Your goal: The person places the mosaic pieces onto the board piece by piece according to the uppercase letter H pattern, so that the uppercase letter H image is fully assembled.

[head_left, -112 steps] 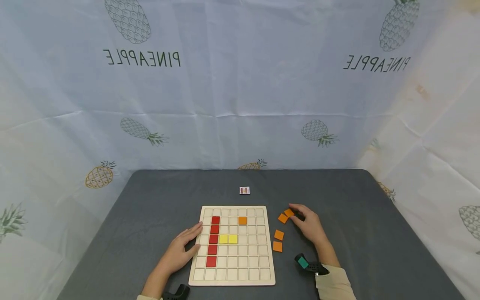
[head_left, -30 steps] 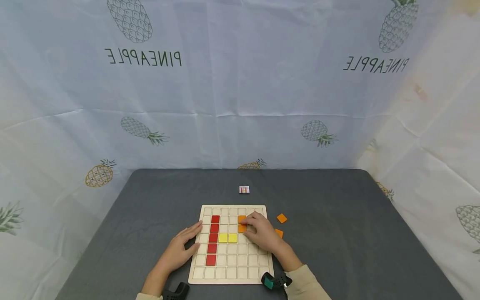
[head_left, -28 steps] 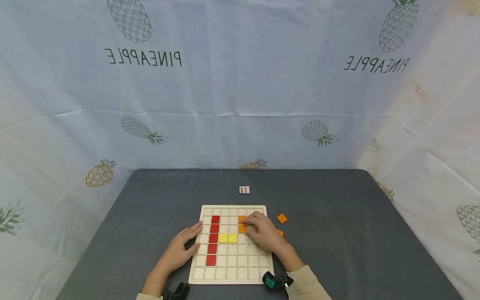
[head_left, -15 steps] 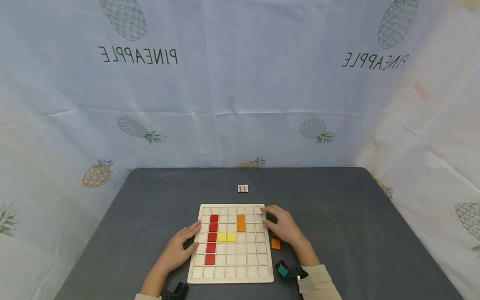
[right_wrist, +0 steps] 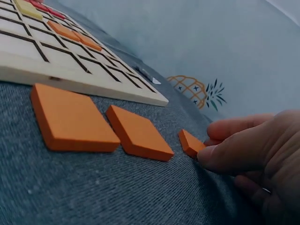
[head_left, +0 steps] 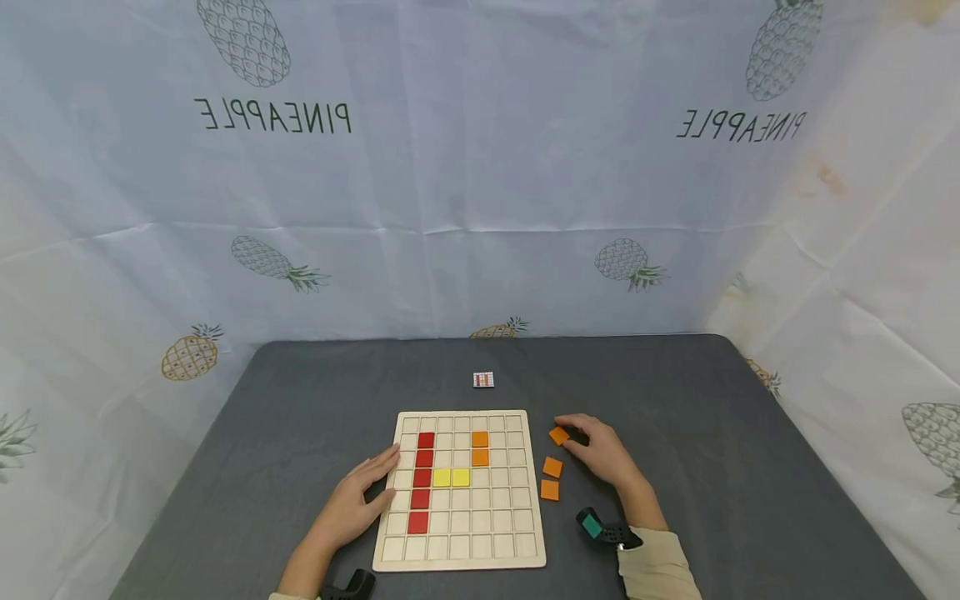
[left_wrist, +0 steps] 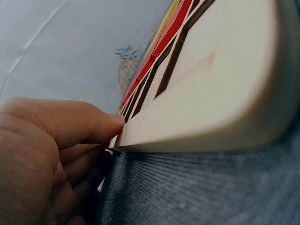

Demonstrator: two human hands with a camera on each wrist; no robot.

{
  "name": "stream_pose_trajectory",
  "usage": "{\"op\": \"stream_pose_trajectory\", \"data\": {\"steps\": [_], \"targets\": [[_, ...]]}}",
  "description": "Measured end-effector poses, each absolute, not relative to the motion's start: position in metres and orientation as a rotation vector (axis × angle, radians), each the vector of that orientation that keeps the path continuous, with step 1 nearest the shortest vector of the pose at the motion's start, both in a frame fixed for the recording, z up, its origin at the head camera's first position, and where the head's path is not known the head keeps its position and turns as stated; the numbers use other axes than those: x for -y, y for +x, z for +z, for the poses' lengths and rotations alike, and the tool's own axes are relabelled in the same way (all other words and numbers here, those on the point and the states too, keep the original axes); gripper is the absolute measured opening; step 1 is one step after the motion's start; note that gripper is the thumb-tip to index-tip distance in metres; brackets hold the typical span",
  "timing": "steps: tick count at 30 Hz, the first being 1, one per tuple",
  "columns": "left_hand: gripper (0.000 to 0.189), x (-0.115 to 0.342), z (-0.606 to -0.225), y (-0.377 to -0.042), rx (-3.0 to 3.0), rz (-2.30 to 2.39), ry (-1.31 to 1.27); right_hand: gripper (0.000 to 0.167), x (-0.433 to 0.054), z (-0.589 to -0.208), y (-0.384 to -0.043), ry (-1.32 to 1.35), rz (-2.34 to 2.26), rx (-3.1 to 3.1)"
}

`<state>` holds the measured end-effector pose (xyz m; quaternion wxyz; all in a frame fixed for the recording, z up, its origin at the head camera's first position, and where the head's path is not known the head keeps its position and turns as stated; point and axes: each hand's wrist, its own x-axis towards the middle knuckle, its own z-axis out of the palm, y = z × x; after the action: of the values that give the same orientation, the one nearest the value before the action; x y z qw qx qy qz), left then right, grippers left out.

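Note:
A wooden grid board [head_left: 517, 525] lies on the table with a column of several red tiles [head_left: 422, 477], two yellow tiles [head_left: 452, 477] and two orange tiles [head_left: 480, 447] in its squares. My left hand [head_left: 350, 507] rests along the board's left edge, fingers extended; in the left wrist view the thumb [left_wrist: 93, 124] lies at the rim. Right of the board my right hand [head_left: 602, 452] pinches a loose orange tile [head_left: 558, 436] between thumb and forefinger. In the right wrist view this tile [right_wrist: 190, 143] stays low at the table, partly hidden by the thumb.
Two more loose orange tiles [head_left: 551, 478] lie beside the board's right edge. A small patterned card [head_left: 483, 380] sits behind the board on the dark grey table [head_left: 360, 375]. A pineapple-print curtain [head_left: 450, 167] hangs behind the table.
My right hand placed a second orange tile on the board below the first, let go, then moved back right to another loose orange tile. My left hand has stayed at the board's edge.

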<state>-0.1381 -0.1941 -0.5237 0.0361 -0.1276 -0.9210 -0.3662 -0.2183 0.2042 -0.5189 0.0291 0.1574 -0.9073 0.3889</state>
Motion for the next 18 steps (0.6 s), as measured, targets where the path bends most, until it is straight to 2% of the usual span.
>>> {"op": "stream_pose_trajectory", "data": {"steps": [18], "targets": [[0.053,0.1958,-0.5229,-0.1379,2.815,-1.141,-0.404,0.031,-0.1999,-0.5222,-0.2161,0.441,1.164,2.785]]}}
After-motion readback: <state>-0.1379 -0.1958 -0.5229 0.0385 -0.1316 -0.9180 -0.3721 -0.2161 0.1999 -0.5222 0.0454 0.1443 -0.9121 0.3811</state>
